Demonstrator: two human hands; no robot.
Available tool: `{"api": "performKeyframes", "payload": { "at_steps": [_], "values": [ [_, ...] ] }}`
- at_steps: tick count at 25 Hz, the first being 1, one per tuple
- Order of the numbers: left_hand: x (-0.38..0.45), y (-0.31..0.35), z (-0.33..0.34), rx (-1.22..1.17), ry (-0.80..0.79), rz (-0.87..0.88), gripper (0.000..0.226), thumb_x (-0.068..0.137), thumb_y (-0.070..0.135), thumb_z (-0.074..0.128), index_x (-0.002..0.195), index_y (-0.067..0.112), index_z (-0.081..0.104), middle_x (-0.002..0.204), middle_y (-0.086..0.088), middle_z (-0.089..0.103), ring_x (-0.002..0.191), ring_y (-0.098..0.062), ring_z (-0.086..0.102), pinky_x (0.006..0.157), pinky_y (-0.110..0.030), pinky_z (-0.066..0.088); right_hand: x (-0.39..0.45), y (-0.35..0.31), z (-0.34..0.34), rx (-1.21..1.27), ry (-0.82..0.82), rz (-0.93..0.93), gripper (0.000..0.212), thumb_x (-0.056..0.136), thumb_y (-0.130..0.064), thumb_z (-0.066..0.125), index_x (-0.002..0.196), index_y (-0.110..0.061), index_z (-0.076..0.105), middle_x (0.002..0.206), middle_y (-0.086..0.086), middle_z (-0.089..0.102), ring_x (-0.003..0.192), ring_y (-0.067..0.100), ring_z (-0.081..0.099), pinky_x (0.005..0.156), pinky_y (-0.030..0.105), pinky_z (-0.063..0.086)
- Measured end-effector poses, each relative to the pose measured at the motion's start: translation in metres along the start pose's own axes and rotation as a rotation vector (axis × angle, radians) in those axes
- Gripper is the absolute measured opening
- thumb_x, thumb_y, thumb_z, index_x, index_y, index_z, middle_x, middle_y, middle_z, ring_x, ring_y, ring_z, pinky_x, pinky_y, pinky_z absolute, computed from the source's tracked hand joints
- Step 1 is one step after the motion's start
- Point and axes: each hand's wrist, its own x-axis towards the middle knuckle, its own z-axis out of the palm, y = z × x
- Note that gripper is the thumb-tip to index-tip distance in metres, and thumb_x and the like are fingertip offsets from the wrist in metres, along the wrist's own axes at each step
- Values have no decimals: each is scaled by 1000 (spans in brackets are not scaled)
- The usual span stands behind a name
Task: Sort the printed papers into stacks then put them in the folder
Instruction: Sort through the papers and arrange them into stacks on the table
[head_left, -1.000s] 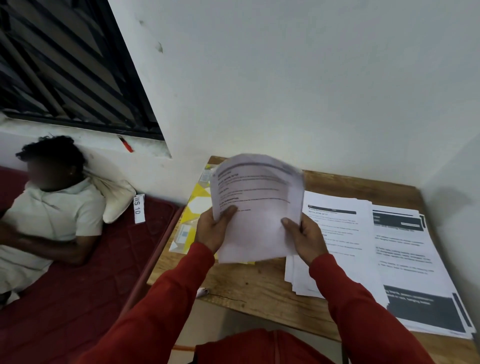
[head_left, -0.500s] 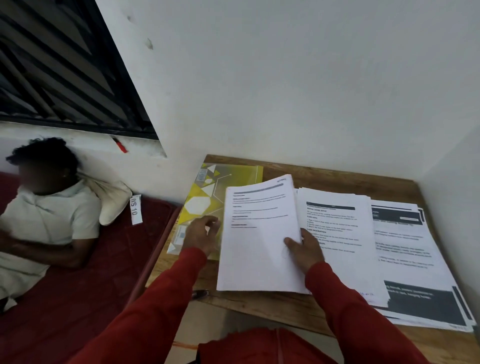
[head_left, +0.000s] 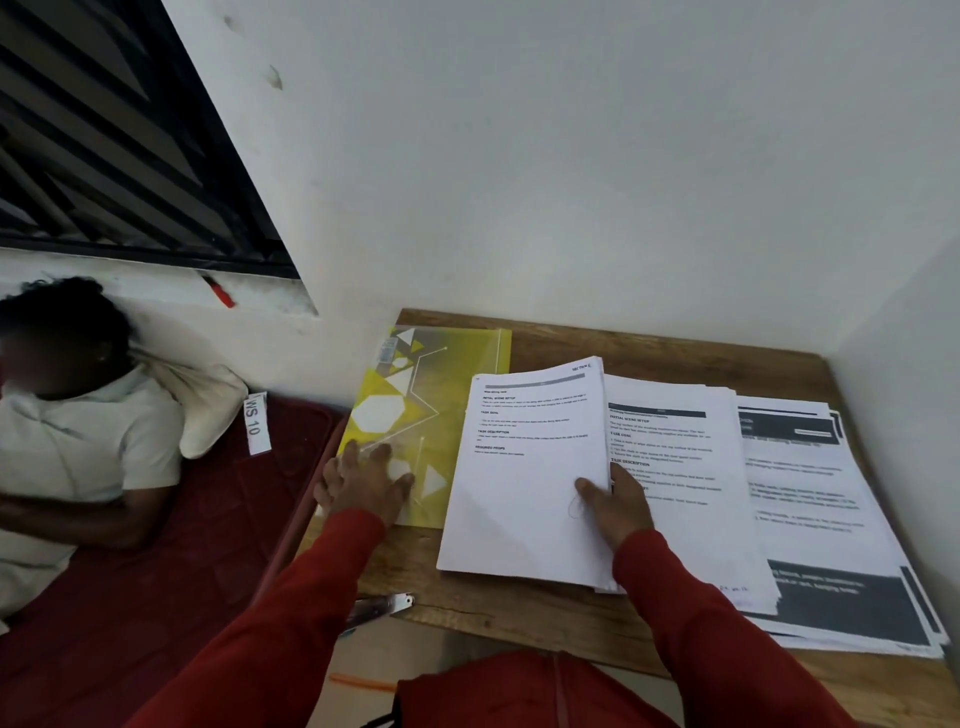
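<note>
Papers (head_left: 524, 478) lie in a sheaf on the wooden desk (head_left: 519, 613), their right edge lifted and pinched by the right hand (head_left: 618, 506), thumb on top. Left hand (head_left: 363, 483) rests flat, fingers spread, on the yellow folder (head_left: 415, 400), which lies closed at the desk's left edge, partly under the sheaf. Two more stacks (head_left: 810, 519) overlap to the right, near the wall (head_left: 571, 156).

— What is seen left of the grip?
— A person (head_left: 78, 441) lying on a red mattress (head_left: 171, 571), a pillow (head_left: 208, 410), a "WS 10" label (head_left: 255, 423).
— And above?
— A barred window (head_left: 119, 140) is set in the white wall (head_left: 571, 156).
</note>
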Motion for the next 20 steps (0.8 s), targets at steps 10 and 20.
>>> {"api": "performKeyframes", "payload": {
  "at_steps": [10, 20],
  "values": [
    [13, 30, 12, -468, -67, 235, 63, 81, 20, 73, 138, 8, 47, 130, -15, 57, 117, -35, 54, 102, -47, 42, -7, -2, 46, -40, -143, 14, 24, 88, -14, 66, 112, -14, 66, 106, 2, 70, 99, 20, 65, 90, 32, 51],
    [-7, 39, 2, 17, 82, 251, 81, 82, 38, 70, 147, 10, 30, 142, -18, 31, 121, -43, 38, 99, -51, 37, 3, -9, -13, -309, 178, -190, 37, 90, -17, 66, 125, -9, 61, 110, 10, 65, 99, 27, 61, 90, 30, 45]
  ]
}}
